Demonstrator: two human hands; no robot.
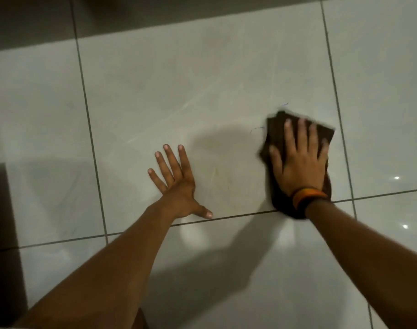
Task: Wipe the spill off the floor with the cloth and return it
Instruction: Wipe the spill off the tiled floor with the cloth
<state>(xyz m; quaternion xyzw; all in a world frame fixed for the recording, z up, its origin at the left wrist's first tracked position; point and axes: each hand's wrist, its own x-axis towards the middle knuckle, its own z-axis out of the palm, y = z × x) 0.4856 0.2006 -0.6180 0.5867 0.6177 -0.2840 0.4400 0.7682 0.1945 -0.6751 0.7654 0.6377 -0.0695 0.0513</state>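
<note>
The right hand lies flat with fingers spread, pressing the brown cloth onto the floor. The cloth's edges are blurred. Left of the cloth, apart from it, the left hand rests palm-down, fingers splayed, holding nothing. An orange wristband sits on the right wrist.

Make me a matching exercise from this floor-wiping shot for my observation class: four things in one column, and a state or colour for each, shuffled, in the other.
Column one:
1. left hand
2. right hand
3. cloth
4. wristband

Column two:
A. orange and black
B. dark brown, lying on the tile
C. spread flat on the bare floor, holding nothing
D. pressed flat on top of the cloth

Pairs: 1-C, 2-D, 3-B, 4-A
</note>
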